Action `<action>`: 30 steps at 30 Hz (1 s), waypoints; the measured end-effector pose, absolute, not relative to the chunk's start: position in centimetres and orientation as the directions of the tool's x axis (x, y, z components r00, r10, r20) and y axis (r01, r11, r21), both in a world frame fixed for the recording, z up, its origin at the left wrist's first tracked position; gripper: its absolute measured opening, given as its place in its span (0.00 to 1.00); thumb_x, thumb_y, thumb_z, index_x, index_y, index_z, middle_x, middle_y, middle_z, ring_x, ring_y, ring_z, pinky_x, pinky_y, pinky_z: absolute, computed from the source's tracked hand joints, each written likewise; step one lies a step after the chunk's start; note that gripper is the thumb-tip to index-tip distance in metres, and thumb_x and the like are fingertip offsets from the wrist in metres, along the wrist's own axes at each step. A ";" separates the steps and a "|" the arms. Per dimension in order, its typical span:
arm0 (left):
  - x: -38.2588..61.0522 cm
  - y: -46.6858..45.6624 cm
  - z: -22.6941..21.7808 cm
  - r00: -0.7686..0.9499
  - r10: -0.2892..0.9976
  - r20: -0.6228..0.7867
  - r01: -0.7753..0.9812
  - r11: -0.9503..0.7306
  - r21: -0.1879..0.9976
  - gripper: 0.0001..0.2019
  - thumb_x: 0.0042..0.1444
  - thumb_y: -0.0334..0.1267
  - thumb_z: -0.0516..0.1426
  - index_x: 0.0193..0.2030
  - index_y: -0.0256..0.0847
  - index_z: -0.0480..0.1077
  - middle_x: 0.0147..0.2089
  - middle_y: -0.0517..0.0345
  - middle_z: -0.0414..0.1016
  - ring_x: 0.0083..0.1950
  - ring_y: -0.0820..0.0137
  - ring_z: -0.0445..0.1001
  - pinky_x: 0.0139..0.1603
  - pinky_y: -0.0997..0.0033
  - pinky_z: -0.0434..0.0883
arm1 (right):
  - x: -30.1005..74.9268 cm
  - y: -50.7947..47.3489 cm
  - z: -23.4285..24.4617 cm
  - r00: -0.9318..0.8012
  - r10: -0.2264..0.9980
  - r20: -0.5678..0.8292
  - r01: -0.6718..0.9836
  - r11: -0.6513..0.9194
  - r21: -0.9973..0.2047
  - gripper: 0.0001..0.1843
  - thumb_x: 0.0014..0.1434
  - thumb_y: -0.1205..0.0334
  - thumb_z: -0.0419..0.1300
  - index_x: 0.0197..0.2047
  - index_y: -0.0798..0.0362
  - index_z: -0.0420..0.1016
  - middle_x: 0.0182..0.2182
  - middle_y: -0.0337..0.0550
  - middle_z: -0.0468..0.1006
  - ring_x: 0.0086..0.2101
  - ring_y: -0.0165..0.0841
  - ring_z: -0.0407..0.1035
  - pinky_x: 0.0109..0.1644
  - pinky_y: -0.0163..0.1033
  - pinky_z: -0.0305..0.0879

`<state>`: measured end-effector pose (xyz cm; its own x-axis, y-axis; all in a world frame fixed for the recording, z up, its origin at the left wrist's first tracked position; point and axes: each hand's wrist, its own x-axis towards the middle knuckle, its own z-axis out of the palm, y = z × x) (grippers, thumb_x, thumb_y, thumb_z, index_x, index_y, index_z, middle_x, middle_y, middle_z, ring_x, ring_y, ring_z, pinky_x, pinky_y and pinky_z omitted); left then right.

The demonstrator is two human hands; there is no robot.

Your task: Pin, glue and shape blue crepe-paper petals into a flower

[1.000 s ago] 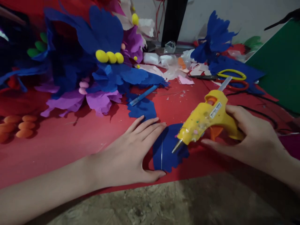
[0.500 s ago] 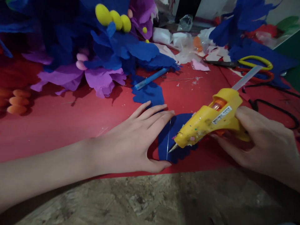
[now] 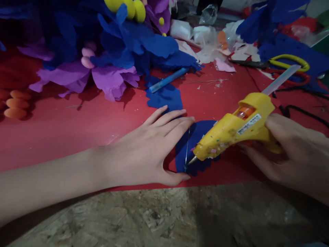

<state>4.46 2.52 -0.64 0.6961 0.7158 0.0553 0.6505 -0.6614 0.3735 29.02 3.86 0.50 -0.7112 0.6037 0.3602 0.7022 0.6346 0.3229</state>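
Observation:
My right hand [image 3: 295, 157] is wrapped round a yellow glue gun [image 3: 231, 128], with a clear glue stick [image 3: 282, 79] jutting from its back end. The metal tip points down at a dark blue petal-shaped piece [image 3: 203, 132], close beside a thin wire [image 3: 187, 145] that lies across it. My left hand [image 3: 151, 147] rests flat with fingers stretched out; its thumb and index fingertip press near the two ends of the wire. Just beyond the fingers lies another blue piece [image 3: 167, 97] with a blue pen-like stick [image 3: 168, 80] on it.
Blue and purple flowers [image 3: 113, 79] crowd the back left of the red surface [image 3: 84, 120], beside orange balls [image 3: 16, 104]. Scissors [image 3: 289, 63] with yellow and red handles and a black cord [image 3: 305, 109] lie at right. Paper scraps [image 3: 244, 53] are at the back.
The glue gun's tip has moved slightly along the wire, nearer my left thumb, and a small shiny spot shows there. The camera view has shifted a little; my left hand stays in place.

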 end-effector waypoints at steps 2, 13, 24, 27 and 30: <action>4.4 2.5 -0.7 0.695 0.718 0.051 0.652 -0.659 0.375 0.41 0.43 0.56 0.56 0.59 0.33 0.51 0.61 0.45 0.57 0.64 0.56 0.48 0.64 0.55 0.45 | 29.0 3.9 0.5 -0.695 0.625 0.357 0.719 0.619 0.316 0.14 0.59 0.51 0.39 0.30 0.53 0.51 0.20 0.40 0.56 0.20 0.28 0.55 0.17 0.30 0.46; 4.6 2.5 -0.7 0.692 0.720 0.055 0.651 -0.655 0.384 0.41 0.42 0.57 0.56 0.59 0.32 0.52 0.61 0.45 0.58 0.64 0.55 0.50 0.64 0.56 0.45 | 29.4 4.2 0.5 -0.682 0.624 0.383 0.732 0.591 0.340 0.12 0.59 0.55 0.41 0.29 0.54 0.49 0.21 0.39 0.50 0.21 0.26 0.45 0.20 0.31 0.42; 4.5 2.4 -0.8 0.664 0.743 0.080 0.655 -0.630 0.417 0.40 0.40 0.57 0.57 0.55 0.33 0.54 0.60 0.44 0.59 0.63 0.56 0.51 0.64 0.54 0.47 | 29.9 4.5 0.0 -0.576 0.710 0.406 0.817 0.494 0.296 0.12 0.58 0.55 0.44 0.35 0.55 0.60 0.25 0.43 0.62 0.27 0.28 0.61 0.21 0.33 0.43; 4.5 2.5 -0.8 0.676 0.732 0.087 0.640 -0.641 0.423 0.32 0.40 0.56 0.58 0.48 0.35 0.59 0.60 0.43 0.59 0.64 0.57 0.51 0.64 0.53 0.46 | 29.8 4.6 0.0 -0.519 0.760 0.392 0.854 0.442 0.273 0.15 0.57 0.52 0.44 0.36 0.55 0.61 0.27 0.45 0.65 0.28 0.30 0.63 0.23 0.34 0.46; 4.4 2.5 -0.8 0.676 0.731 0.093 0.635 -0.642 0.429 0.25 0.41 0.56 0.58 0.40 0.39 0.61 0.61 0.44 0.58 0.64 0.57 0.50 0.63 0.51 0.47 | 29.7 4.7 0.0 -0.443 0.802 0.400 0.896 0.375 0.240 0.16 0.56 0.51 0.43 0.34 0.56 0.62 0.28 0.47 0.67 0.29 0.32 0.64 0.23 0.34 0.46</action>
